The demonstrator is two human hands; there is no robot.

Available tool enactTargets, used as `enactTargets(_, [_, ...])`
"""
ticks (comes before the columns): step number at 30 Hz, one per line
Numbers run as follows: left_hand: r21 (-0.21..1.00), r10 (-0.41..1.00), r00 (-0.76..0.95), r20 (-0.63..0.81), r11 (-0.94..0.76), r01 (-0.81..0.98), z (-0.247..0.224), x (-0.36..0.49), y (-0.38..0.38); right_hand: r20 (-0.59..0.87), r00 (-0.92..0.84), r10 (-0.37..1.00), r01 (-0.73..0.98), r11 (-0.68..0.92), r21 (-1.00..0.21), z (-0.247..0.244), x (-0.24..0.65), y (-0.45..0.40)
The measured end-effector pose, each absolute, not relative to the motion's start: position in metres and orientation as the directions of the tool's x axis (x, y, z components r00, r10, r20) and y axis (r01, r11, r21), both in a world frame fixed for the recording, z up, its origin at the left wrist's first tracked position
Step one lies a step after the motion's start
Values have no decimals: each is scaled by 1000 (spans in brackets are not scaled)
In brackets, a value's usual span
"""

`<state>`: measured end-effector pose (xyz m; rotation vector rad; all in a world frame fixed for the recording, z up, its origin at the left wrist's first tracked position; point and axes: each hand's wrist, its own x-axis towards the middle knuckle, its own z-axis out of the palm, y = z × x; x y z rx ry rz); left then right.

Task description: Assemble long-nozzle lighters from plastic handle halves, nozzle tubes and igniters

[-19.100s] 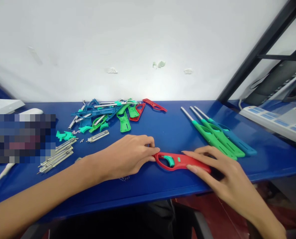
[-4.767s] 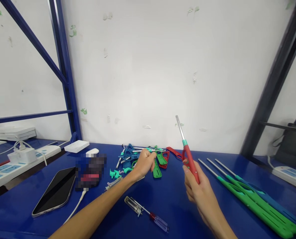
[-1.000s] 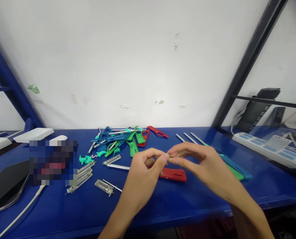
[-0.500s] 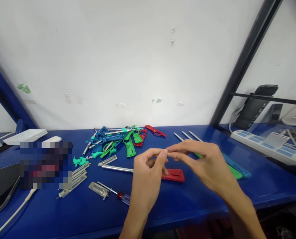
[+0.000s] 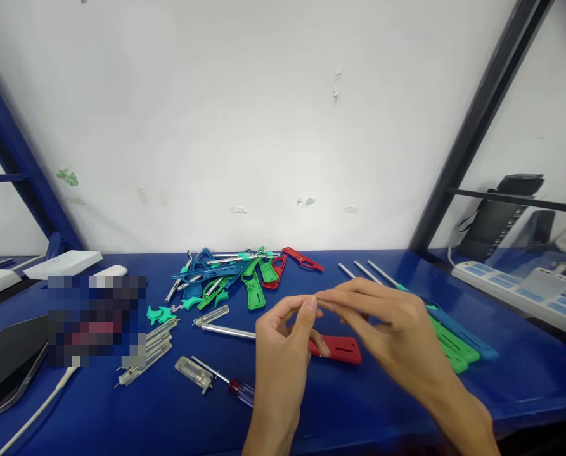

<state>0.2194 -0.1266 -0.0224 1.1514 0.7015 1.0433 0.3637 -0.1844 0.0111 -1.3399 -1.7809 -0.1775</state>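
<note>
My left hand (image 5: 283,358) and my right hand (image 5: 392,329) meet at their fingertips above the blue table (image 5: 359,418). Both are closed in a pinch; what is between the tips is too small to make out. Beneath my left hand is a long-stemmed lighter with a red handle (image 5: 342,349) and a silver tube (image 5: 229,331). The left hand's lower fingers touch the handle; whether they grip it is hidden. Under my right forearm and wrist lie green (image 5: 454,345) and blue (image 5: 473,332) lighter handles with silver tubes.
A heap of blue, green and red lighter casings (image 5: 225,272) lies at the back. Small green parts (image 5: 161,314), clear fuel tanks (image 5: 149,354), a single tank (image 5: 194,373) and a screwdriver (image 5: 239,391) sit to the left. A power strip (image 5: 520,294) stands at right.
The view has tilted slightly, so everything sits a little lower and further right. My fingertips stay together, and my right fingers lie somewhat flatter and straighter than before.
</note>
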Motion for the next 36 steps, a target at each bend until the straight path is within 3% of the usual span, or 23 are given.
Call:
enactTargets(11, [919, 909, 415, 31, 137, -370, -21, 220, -129, 703, -13, 711, 866, 360, -347, 8, 363, -184])
enactTargets(16, [914, 912, 407, 54, 119, -388, -19, 216, -132, 645, 143, 751, 834, 260, -487, 9, 363, -187])
enactTargets(20, [928, 902, 424, 82, 86, -363, -21, 214, -135, 540, 258, 801, 693, 236, -681, 7, 370, -186])
enactTargets(23, [968, 877, 463, 127, -9, -250, -27, 219, -136, 446, 266, 854, 538, 252, -805, 5, 376, -183])
enactTargets(26, [971, 864, 450, 224, -239, -24, -35, 226, -138, 409, 264, 874, 527, 224, -820, 4, 383, -180])
enactTargets(30, [816, 811, 453, 370, -517, 259, -45, 231, -143, 361, 320, 876, 629, 88, -772, 4, 402, -184])
enactTargets(36, [585, 750, 479, 456, -658, 474, -62, 230, -140, 167, 272, 948, 730, -90, -677, -9, 432, -188])
